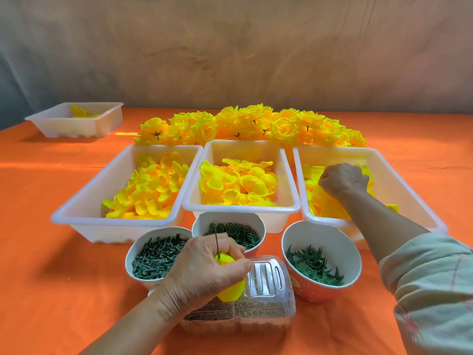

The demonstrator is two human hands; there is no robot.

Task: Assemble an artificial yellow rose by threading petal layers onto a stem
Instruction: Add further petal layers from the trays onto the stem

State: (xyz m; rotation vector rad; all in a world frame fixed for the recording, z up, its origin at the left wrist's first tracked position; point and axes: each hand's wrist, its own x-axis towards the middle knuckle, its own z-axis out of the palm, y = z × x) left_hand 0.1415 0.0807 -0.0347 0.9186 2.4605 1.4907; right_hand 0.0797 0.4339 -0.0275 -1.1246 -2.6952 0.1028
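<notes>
My left hand (204, 265) is closed around a partly built yellow rose bud (231, 285), whose thin dark stem (217, 242) sticks up between the fingers. It hovers over a clear plastic box (266, 298) near the table's front. My right hand (343, 179) reaches into the right white tray (399, 180) and pinches yellow petal layers (330, 203) there. Two more white trays hold yellow petals, the left tray (84, 208) and the middle tray (286, 175).
Three cups stand in front of the trays: green pegs (156, 260), green rings (238, 233), green calyx pieces (314, 267). Finished yellow roses (250, 124) lie heaped behind the trays. A small white tray (76, 124) sits far left on the orange cloth.
</notes>
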